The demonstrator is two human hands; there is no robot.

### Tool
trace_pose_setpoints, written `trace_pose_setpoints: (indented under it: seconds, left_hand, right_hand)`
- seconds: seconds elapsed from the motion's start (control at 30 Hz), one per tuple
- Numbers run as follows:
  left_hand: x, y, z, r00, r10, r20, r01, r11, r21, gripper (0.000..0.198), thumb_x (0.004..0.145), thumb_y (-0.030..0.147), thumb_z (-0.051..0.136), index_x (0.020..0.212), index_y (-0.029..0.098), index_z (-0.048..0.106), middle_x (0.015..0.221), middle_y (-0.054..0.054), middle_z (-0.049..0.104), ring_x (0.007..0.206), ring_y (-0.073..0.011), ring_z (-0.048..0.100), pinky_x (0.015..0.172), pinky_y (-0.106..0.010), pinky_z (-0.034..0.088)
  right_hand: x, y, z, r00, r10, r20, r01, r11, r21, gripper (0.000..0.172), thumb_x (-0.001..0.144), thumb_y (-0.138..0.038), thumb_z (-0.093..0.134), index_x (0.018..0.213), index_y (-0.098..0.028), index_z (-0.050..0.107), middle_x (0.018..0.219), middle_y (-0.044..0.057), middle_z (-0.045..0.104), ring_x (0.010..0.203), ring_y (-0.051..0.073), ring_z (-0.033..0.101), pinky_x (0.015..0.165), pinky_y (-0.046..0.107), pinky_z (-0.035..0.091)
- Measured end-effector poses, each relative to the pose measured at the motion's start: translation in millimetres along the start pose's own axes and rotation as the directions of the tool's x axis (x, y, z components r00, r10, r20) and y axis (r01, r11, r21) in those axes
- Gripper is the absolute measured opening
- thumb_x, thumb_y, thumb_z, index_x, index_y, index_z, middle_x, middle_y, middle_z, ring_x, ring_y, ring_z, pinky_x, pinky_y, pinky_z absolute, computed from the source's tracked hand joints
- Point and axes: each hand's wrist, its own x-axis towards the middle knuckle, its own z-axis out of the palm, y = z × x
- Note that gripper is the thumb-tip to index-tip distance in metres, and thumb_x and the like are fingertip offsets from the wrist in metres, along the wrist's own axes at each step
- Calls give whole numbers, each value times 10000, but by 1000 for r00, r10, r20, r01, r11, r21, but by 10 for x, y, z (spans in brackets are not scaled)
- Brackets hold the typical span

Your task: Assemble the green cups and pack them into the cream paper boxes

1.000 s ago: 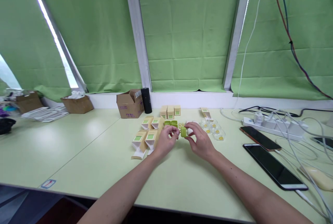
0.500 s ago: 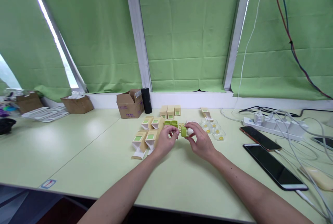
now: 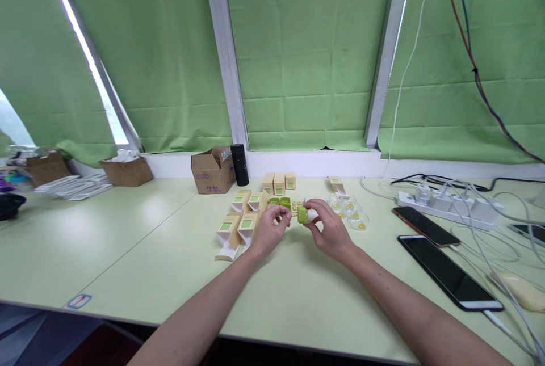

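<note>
Between thumb and fingers, my right hand [image 3: 330, 230] holds a small green case [image 3: 302, 214] with a white part [image 3: 312, 215] at its right side. My left hand [image 3: 272, 230] is pinched just left of the case, on something too small to make out. Behind my hands lie green cases [image 3: 280, 202] and small yellowish pieces [image 3: 297, 206]. Open cartons with green labels [image 3: 229, 228] stand to the left of my left hand. Clear plastic pieces with yellow centres [image 3: 349, 207] lie beyond my right hand.
Small closed cartons [image 3: 279, 183] stand at the back, near a cardboard box [image 3: 213, 172] and a black cylinder [image 3: 239, 165]. One carton [image 3: 336, 185] is at the back right. Phones [image 3: 450, 271], a power strip [image 3: 451, 208] and loose cables cover the right side.
My left hand has drawn slightly left, widening the gap to the green case. The case has turned a little in my right hand, which stays in nearly the same place.
</note>
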Motion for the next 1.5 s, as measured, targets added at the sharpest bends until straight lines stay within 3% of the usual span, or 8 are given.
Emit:
trace_pose_setpoints:
  seconds: [0.3, 0.47, 0.63, 0.8, 0.9, 1.07, 1.5]
  left_hand:
    - [16, -49, 3, 999, -2, -48, 3, 1000, 5, 234, 928, 372, 637, 803, 178, 677, 780, -33, 653, 779, -187, 626, 788, -322, 494]
    - [78, -164, -14, 990, -52, -128, 56, 998, 25, 199, 922, 327, 617, 834, 166, 695, 793, -45, 669, 754, -184, 618, 747, -318, 482]
    - [61, -158, -27, 983, 21, -182, 1, 993, 120, 119, 905, 274, 654, 958, 183, 709, 961, -87, 698, 983, -243, 635, 836, -365, 505]
    - [-52, -25, -18, 978, 193, -82, -178, 972, 156, 386, 890, 183, 689, 1266, 241, 626, 1212, -103, 642, 1267, -267, 558, 1093, -472, 482]
    - [-101, 39, 9, 970, 243, -8, -238, 956, 175, 504, 855, 137, 718, 1327, 263, 595, 1330, -110, 570, 1367, -284, 478, 1156, -503, 453]
    - [-121, 91, 42, 952, 302, 59, -307, 922, 236, 495, 861, 157, 749, 1315, 284, 596, 1304, -93, 609, 1375, -310, 423, 1160, -538, 441]
    - [-112, 89, 46, 936, 349, 38, -346, 898, 271, 431, 878, 159, 740, 1273, 281, 619, 1246, -83, 673, 1316, -313, 458, 1128, -546, 455]
  right_hand:
    - [1, -8, -15, 1000, -3, -3, 3, 998, -65, 512, 917, -83, 583, 1387, -280, 527, 1302, 123, 627, 1104, 287, 674, 728, 428, 710]
    - [1, 1, -41, 1000, -1, -19, -1, 998, -67, 551, 920, -78, 571, 1430, -281, 517, 1314, 134, 581, 1144, 291, 650, 834, 453, 710]
    - [1, 6, -43, 1000, -23, 3, 23, 994, -111, 591, 925, -58, 549, 1472, -276, 496, 1320, 149, 570, 1172, 305, 646, 846, 462, 695]
    - [-14, 28, -22, 996, -80, 30, 83, 987, -137, 520, 929, -61, 546, 1411, -250, 492, 1330, 154, 614, 1204, 310, 652, 824, 447, 684]
    - [-26, 42, -12, 991, -122, 53, 130, 973, -189, 405, 933, -65, 553, 1300, -236, 547, 1320, 155, 634, 1183, 305, 673, 825, 436, 671]
    - [-34, 52, 0, 981, -184, 55, 192, 948, -255, 326, 950, -73, 548, 1235, -222, 601, 1320, 164, 645, 1118, 289, 710, 813, 414, 648]
    - [-7, 6, -14, 972, -220, 80, 234, 924, -303, 358, 973, -66, 498, 1279, -227, 588, 1319, 174, 637, 1014, 265, 720, 760, 392, 632]
